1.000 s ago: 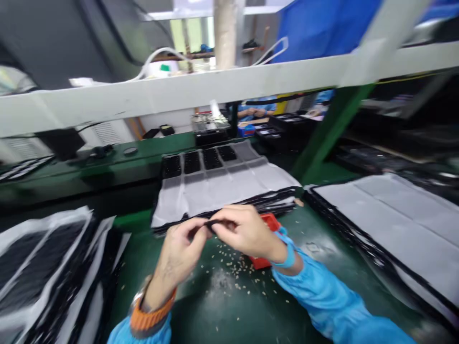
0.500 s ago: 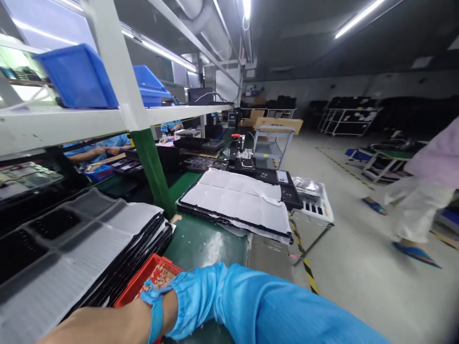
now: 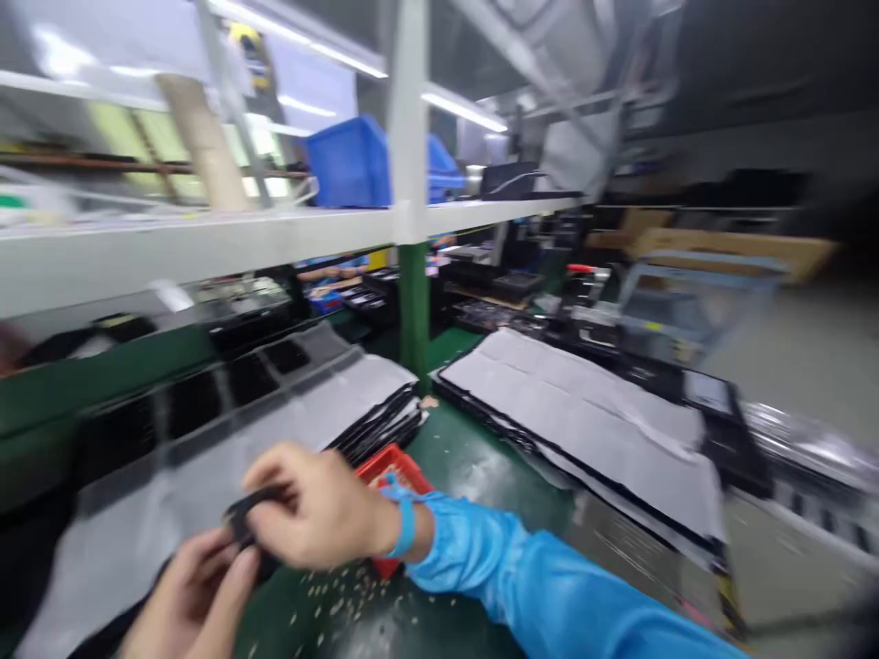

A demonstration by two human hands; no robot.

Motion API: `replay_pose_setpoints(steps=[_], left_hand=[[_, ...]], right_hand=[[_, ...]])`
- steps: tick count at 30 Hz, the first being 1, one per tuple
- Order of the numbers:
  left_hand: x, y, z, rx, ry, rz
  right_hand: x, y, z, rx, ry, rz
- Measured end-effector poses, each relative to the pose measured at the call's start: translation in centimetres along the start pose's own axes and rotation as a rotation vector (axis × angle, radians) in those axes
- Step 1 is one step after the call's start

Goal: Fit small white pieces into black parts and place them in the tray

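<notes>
In the head view my right hand (image 3: 320, 508), with a blue band at its wrist, pinches a small black part (image 3: 242, 520) between thumb and fingers. The left hand (image 3: 196, 599) is closed on the same part from below. Blur hides what kind of part it is. Just behind my right wrist is a red bin (image 3: 402, 465) with small pale pieces in it. Similar pale bits (image 3: 343, 590) lie scattered over the green bench top (image 3: 467, 458). To the left is a stack of black trays with translucent white sheets (image 3: 275, 416).
A second sheet-covered tray stack (image 3: 583, 403) lies to the right, overhanging the bench edge. A green-and-white post (image 3: 414, 311) rises behind, carrying a white shelf (image 3: 302, 233) with blue bins (image 3: 350, 165). A grey cart (image 3: 673, 297) stands beyond, and co-workers sit at the back.
The view has swung left. My right hand has come up from the lower left edge beside the red bin, and my left hand has entered; both now hold the black part.
</notes>
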State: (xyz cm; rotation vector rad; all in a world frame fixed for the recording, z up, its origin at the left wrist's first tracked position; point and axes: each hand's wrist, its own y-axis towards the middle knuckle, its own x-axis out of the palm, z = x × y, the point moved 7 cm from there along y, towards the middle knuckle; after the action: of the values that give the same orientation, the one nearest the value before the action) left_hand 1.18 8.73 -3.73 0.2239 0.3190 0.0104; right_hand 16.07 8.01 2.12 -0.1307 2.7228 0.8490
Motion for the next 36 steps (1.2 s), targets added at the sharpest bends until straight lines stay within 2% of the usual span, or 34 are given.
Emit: replay_pose_setpoints(steps=[1, 3, 5, 7, 9, 12, 16, 20, 23, 26, 30, 36], left_hand=[[-0.8, -1.2, 0.3, -0.035, -0.053, 0.019], [-1.2, -2.7, 1.4, -0.054, -0.180, 0.046], [-1.1, -2.8, 2.5, -0.036, -0.260, 0.097], [-0.9, -2.6, 2.6, -0.086, -0.317, 0.121], [-0.7, -2.6, 2.6, -0.122, -0.352, 0.096], [-0.5, -2.8, 2.7, -0.089, -0.374, 0.012], [-0.1, -2.9, 2.8, -0.058, -0.434, -0.093], [0.1, -3.3, 2.8, -0.097, -0.600, -0.093], [2.0, -4.5, 3.2, -0.225, -0.769, -0.273], [4.0, -6.2, 4.0, -0.352, -0.909, -0.471], [5.3, -7.5, 4.7, -0.481, -1.007, -0.561], [6.0, -8.2, 5.3, -0.536, -1.071, -0.633]], right_hand=[[-0.2, -0.3, 0.1, 0.023, 0.061, 0.011], [-0.2, -0.3, -0.1, 0.008, 0.131, -0.051], [-0.3, 0.1, 0.1, 0.012, 0.183, -0.096], [-0.2, 0.5, 0.2, 0.032, 0.258, -0.129], [0.1, 0.5, 0.2, 0.058, 0.322, -0.194], [0.8, 0.2, -0.1, 0.060, 0.300, -0.301], [-0.4, 0.3, -0.1, 0.008, 0.186, -0.142], [-0.7, 0.3, -1.0, -0.151, 0.267, -0.139], [-0.8, -0.1, -1.9, -0.320, 0.420, -0.119], [-0.3, -0.8, -2.3, -0.396, 0.534, -0.114], [0.4, -1.4, -2.4, -0.394, 0.605, -0.091], [0.8, -1.3, -2.8, -0.314, 0.616, -0.129]])
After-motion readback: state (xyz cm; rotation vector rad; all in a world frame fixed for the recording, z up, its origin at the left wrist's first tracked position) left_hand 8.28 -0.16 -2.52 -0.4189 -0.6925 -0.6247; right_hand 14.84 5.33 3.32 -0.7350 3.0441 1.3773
